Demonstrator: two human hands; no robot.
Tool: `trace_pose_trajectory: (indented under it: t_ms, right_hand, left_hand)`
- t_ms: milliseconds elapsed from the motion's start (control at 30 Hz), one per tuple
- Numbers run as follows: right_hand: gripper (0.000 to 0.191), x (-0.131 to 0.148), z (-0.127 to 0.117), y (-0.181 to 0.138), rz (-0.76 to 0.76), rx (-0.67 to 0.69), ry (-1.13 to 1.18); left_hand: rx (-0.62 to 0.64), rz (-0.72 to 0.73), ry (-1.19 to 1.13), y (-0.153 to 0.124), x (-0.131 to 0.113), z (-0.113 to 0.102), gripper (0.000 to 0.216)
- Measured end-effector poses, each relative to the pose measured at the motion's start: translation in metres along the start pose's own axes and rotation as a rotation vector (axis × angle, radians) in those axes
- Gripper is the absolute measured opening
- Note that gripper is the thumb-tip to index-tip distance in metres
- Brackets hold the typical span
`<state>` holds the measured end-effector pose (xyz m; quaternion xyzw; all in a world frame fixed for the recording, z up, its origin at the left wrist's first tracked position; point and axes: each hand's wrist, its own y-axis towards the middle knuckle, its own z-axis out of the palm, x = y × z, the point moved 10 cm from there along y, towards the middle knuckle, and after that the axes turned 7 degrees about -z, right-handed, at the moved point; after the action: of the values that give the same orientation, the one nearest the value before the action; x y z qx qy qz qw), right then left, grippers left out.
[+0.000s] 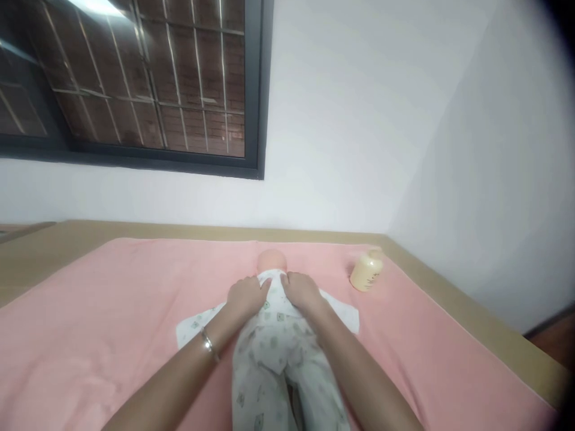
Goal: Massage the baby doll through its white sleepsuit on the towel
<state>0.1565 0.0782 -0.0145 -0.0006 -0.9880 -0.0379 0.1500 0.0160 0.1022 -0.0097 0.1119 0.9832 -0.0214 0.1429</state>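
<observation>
A baby doll (272, 338), as it appears, lies lengthwise in front of me in a white outfit with small green prints. Its smooth, bald head (272, 260) points toward the wall, and no face is visible. My left hand (248, 296) is on the left side of its upper body, thumb along the cloth and fingers curled round the side. On the opposite side, my right hand (303, 291) grips in the same way. Both sleeves spread out flat beneath my wrists. My fingertips are mostly hidden. A bracelet (209, 344) circles my left wrist.
A pink blanket (135, 299) covers most of the tan surface (476, 311) under the doll. To the right of the doll's head stands a cream pump bottle (367, 272). Behind are a white wall (332, 120) and a dark-framed window (254, 90) with bars.
</observation>
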Motion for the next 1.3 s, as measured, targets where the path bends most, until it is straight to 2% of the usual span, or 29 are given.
trace_pose_trajectory:
  t_ms: [200,433,867,1300]
  right_hand:
    - [0.060,-0.017,0.013,0.010,0.112,0.021,0.105]
    - [0.063,-0.020,0.017,0.012,0.121,0.005,0.083]
    - [0.064,-0.016,0.015,0.012,0.100,-0.006,0.072]
    - [0.062,-0.015,0.012,0.008,0.128,0.017,0.078]
  left_hand:
    - [0.173,-0.136,-0.201,0.011,0.013,0.014,0.074]
    - [0.039,-0.126,-0.138,0.018,0.010,0.020,0.073]
    - [-0.003,-0.078,-0.136,0.020,0.010,0.021,0.065]
    - [-0.016,-0.071,-0.121,0.020,0.011,0.021,0.068]
